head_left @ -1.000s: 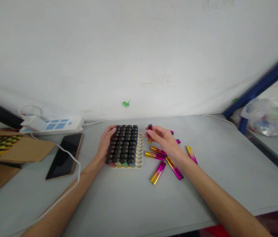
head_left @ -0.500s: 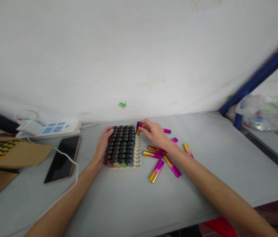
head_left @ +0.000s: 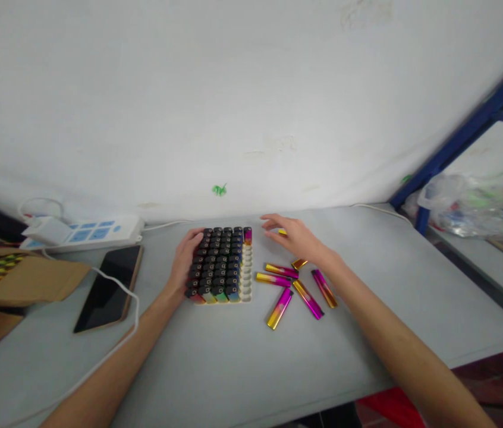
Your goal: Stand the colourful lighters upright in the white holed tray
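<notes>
A white slotted tray (head_left: pixel 247 274) holds several rows of upright lighters (head_left: pixel 220 255) with black tops. A single purple and gold lighter (head_left: pixel 247 236) stands at the far end of its right column; the slots nearer me in that column are bare. My left hand (head_left: pixel 185 257) is closed against the tray's left side. To the right of the tray, my right hand (head_left: pixel 289 233) hovers with fingers apart, holding nothing. Partly hidden beneath it is a lighter (head_left: pixel 282 232). Several loose purple and gold lighters (head_left: pixel 279 309) lie on the table closer to me.
A phone (head_left: pixel 109 288) lies left of my left hand, crossed by a white cable (head_left: pixel 120 279). Behind it sits a power strip (head_left: pixel 100 233). An open cardboard box (head_left: pixel 40 279) is at far left. Plastic bags (head_left: pixel 461 202) lie beyond the blue frame (head_left: pixel 452 160) at right.
My right hand has let go of the purple and gold lighter, which now stands in the tray's far right slot. That hand has moved right over the loose lighters. My left hand stays put.
</notes>
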The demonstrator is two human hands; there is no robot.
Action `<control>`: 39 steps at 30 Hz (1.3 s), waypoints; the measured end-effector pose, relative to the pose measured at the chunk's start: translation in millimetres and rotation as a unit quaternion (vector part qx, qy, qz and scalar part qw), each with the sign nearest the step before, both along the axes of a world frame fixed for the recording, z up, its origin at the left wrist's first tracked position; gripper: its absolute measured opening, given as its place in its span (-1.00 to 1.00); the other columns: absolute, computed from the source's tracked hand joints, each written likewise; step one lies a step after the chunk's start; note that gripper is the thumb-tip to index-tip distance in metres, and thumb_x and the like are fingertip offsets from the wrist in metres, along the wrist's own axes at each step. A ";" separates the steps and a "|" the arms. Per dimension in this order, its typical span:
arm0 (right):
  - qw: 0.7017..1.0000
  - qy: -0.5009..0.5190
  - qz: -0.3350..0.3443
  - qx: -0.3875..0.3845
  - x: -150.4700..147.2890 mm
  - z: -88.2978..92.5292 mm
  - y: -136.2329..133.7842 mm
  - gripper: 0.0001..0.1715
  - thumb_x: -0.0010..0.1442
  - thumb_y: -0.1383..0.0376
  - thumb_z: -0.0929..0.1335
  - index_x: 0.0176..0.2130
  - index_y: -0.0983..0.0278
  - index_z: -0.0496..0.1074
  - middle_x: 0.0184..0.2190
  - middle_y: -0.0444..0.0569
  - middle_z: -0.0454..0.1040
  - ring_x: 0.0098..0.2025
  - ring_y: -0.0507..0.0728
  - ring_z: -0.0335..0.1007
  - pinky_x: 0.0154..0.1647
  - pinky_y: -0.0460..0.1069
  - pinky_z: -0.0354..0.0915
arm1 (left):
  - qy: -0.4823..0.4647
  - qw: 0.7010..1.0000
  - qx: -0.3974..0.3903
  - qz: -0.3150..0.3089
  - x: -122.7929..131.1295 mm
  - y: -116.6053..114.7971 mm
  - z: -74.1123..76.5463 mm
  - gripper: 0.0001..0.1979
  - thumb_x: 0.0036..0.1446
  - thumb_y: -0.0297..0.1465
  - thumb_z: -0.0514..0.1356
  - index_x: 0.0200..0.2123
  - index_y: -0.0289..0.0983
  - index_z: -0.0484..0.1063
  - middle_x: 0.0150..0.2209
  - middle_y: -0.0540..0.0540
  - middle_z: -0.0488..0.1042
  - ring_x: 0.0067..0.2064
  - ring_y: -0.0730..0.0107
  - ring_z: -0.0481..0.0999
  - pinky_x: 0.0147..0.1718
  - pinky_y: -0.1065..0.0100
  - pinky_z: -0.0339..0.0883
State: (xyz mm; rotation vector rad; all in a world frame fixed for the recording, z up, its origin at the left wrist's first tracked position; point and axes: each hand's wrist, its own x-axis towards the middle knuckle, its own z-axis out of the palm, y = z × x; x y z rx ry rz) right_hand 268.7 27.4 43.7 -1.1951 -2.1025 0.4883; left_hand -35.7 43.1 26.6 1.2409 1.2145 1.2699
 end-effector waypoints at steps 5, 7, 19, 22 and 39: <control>0.987 -0.107 -0.121 0.001 59.6 -11.1 -2.0 -0.69 0.37 0.18 0.47 0.03 0.30 0.61 -0.03 0.18 0.66 -0.02 0.29 0.61 0.10 0.15 0.46 | -0.009 1.000 0.006 -0.013 1.3 0.5 -3.5 -0.63 0.15 -0.09 0.29 -0.14 -0.25 0.54 -0.19 -0.06 0.61 -0.11 0.13 0.52 0.00 0.19 0.37; 0.983 -0.146 -0.116 -0.009 68.1 -17.2 -1.5 -0.74 0.38 0.19 0.46 -0.04 0.31 0.61 -0.11 0.16 0.65 -0.06 0.28 0.58 0.06 0.13 0.44 | -0.013 1.000 0.007 -0.009 1.8 0.8 -3.8 -0.64 0.14 -0.10 0.29 -0.16 -0.25 0.54 -0.21 -0.07 0.61 -0.13 0.13 0.52 -0.03 0.19 0.38; 0.988 0.040 -0.127 -0.078 23.5 10.7 -15.1 -0.61 0.41 -0.02 0.37 -0.03 0.22 0.50 -0.53 -0.21 0.46 -0.48 0.08 0.30 -0.33 -0.03 0.19 | -0.015 1.000 0.002 0.005 2.4 -0.5 -1.0 -0.64 0.08 -0.10 0.32 -0.18 -0.23 0.57 -0.23 -0.06 0.60 -0.15 0.15 0.52 -0.13 0.25 0.38; 0.975 0.140 -0.111 -0.129 16.2 12.2 -19.6 -0.53 0.24 -0.10 0.49 -0.22 0.25 0.55 -0.52 -0.20 0.37 -0.47 0.05 0.22 -0.40 -0.03 0.14 | -0.014 1.000 -0.005 0.001 1.9 -0.8 -1.4 -0.63 0.08 -0.09 0.33 -0.16 -0.22 0.58 -0.23 -0.07 0.61 -0.14 0.13 0.53 -0.11 0.23 0.39; 0.875 0.421 -0.001 -0.238 -17.2 12.5 -45.4 -0.47 0.29 -0.17 0.48 -0.25 0.18 0.35 -0.52 -0.26 0.34 -0.55 -0.02 0.23 -0.53 -0.09 0.26 | -0.013 1.000 -0.023 0.006 0.3 0.2 1.4 -0.63 0.05 -0.09 0.34 -0.18 -0.22 0.56 -0.22 -0.06 0.63 -0.09 0.07 0.60 -0.09 0.21 0.43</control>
